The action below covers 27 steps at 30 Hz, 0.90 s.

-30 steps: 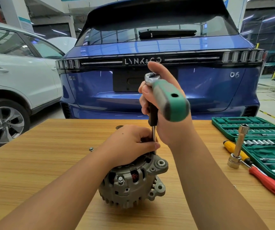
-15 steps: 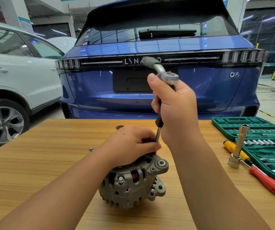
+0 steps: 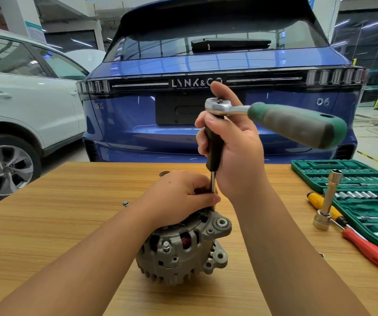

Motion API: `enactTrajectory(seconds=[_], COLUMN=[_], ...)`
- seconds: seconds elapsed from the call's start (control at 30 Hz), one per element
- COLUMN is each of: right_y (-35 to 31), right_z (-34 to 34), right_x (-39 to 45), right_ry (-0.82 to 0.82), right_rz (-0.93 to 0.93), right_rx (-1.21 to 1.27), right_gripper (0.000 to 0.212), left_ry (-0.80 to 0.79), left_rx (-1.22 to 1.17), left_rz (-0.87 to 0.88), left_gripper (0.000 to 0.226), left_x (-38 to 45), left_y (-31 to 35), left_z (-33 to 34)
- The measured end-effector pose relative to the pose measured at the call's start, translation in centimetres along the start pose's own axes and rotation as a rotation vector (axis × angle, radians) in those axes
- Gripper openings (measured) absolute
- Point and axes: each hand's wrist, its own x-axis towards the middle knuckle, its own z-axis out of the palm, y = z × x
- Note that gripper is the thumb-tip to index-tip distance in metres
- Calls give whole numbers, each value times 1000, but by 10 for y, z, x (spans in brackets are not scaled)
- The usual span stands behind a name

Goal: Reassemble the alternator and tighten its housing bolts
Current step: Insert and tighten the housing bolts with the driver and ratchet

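Right hand (image 3: pixel 233 151) grips ratchet (image 3: pixel 274 119); left hand (image 3: pixel 178 197) apparently steadies extension (image 3: pixel 213 185) on alternator (image 3: pixel 183 249).

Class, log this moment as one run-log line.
step: tightening bolt | right hand: grips green-handled ratchet | left hand: steadies grey metal alternator

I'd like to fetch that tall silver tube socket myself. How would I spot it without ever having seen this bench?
Start at the light wooden table and go to the open green socket case at its right edge. Just in front of that case stands the tall silver tube socket, leaning slightly. Unlike the yellow-handled screwdriver and red-handled screwdriver lying flat beside it, it stands on end.
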Motion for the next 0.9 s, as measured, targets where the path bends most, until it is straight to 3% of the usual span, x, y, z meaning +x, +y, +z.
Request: enactTrajectory(seconds=[0.17, 0.27, 0.33, 0.43, 0.57, 0.63, 0.9], right_y=[-5, -9, -11, -9, -10, -6, 4], right_z=[-6, -1, 1, 0, -7, -10, -2], right_x=[0, 2, 2, 1, 4, 4, 0], right_ry=[-82, 15, 118, 217, 47, -21, -74], right_rz=[117, 163, 116, 71, 221, 240, -40], right_rx=[256, 187, 16, -144, -40, 34, -56], right_gripper=[42, 38, 22, 20, 9, 18, 41], left_ry=[7, 14, 11, -7, 4, 3, -5], left_rx=[5, -3, -7, -10, 8, 4, -27], left_rz=[-1, 0, 2, 0, -1, -10, -23], left_gripper=[19, 17, 17, 23, 19, 20, 21], left_x=[2, 2, 2, 2, 3, 3, 1], left_y=[0, -2, -2, -3, -3, -3, -1], left_z=[1, 2, 2, 2, 1, 1, 1])
